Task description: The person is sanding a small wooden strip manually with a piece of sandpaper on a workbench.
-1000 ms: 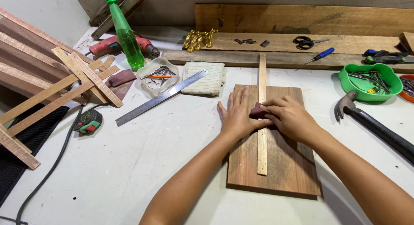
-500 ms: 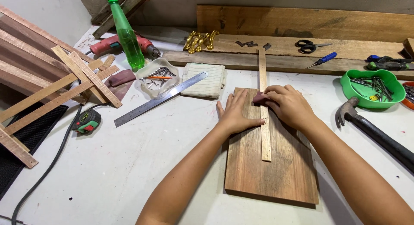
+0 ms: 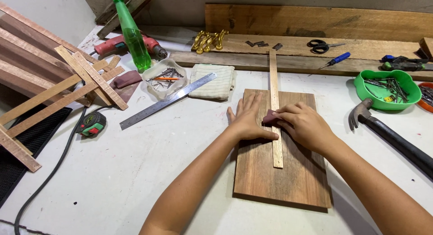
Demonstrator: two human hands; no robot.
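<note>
Since the earlier frame, my right hand [image 3: 306, 127] has slid its dark reddish sanding pad [image 3: 269, 117] up the thin wooden strip [image 3: 275, 113], fingers closed on it. Left hand [image 3: 249, 120] stays flat, fingers spread, on the board [image 3: 288, 181] at the desk's [image 3: 135, 172] three o'clock side.

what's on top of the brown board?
On the brown board lies a thin wood strip running lengthwise. The left hand presses flat beside it; the right hand holds a dark reddish pad on the strip. Strip under the hands is hidden.
</note>
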